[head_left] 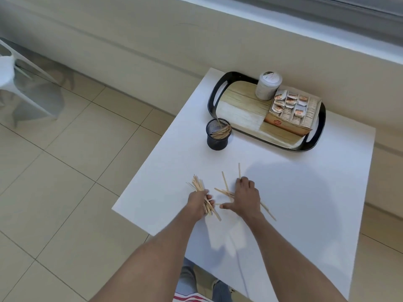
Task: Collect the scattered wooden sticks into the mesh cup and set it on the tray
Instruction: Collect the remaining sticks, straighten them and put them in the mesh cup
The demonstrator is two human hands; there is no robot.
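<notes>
Both forearms reach out from the bottom of the view over the white tabletop (305,192). Closest in, the left hand (197,204) is clenched around a bundle of wooden sticks (199,185), its grip closed with the stick ends fanning out above and below the fist. Just beside it, the right hand (245,198) lies palm down with fingers spread on the loose sticks (224,188) that remain on the tabletop; this grip is released, pressing or raking rather than holding anything, as far as I can tell. A few sticks poke out past its fingertips and under its wrist.

Farther out, well apart from the hands, the black mesh cup (218,136) stands upright on the tabletop, just beside the near left corner of the tray (239,112) but not on it. It already holds a share of sticks, lying tilted inside.

Beyond that, the tray carries a lidded white jar (267,88) and a cardboard box of sachets (292,112), with bare space on its left half.

By my judgement the task is partway through: some sticks are in the cup, one bundle is in hand, a small scatter is left to gather, and the cup has yet to go onto the tray.
</notes>
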